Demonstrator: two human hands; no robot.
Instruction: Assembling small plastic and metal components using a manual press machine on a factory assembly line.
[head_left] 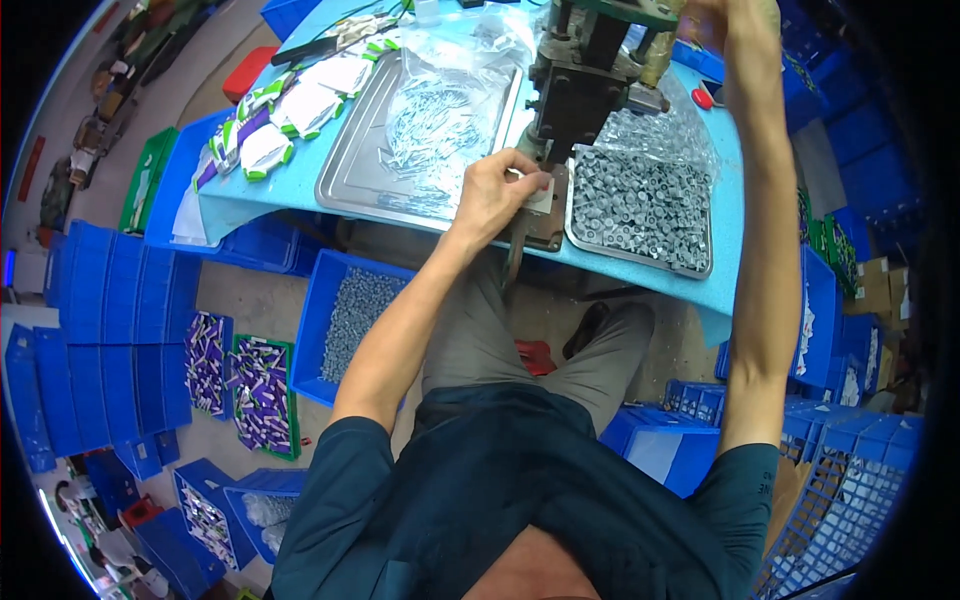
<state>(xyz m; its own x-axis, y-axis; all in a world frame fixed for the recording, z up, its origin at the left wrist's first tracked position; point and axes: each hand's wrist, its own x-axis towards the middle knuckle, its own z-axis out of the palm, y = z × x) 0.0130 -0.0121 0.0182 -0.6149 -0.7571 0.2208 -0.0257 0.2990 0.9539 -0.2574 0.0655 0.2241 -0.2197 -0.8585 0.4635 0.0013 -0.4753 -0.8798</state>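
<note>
Under the head of a dark green bench press, my left hand has its thumb and fingertips pinched together. Whatever lies between them is too small or too hidden to make out. Just beside the fingertips, a pale flat piece sits on the press's brown base. My right arm reaches up along the press's right side. My right hand is raised at the top edge by the press, its fingers blurred and partly cut off. Left of the press, a metal tray bears thin silvery pins on clear plastic.
To the right, another tray is heaped with small grey round parts. Purple, white and green pieces lie at the table's left. Below it stands a blue bin of small grey parts. Blue crates stand at lower right.
</note>
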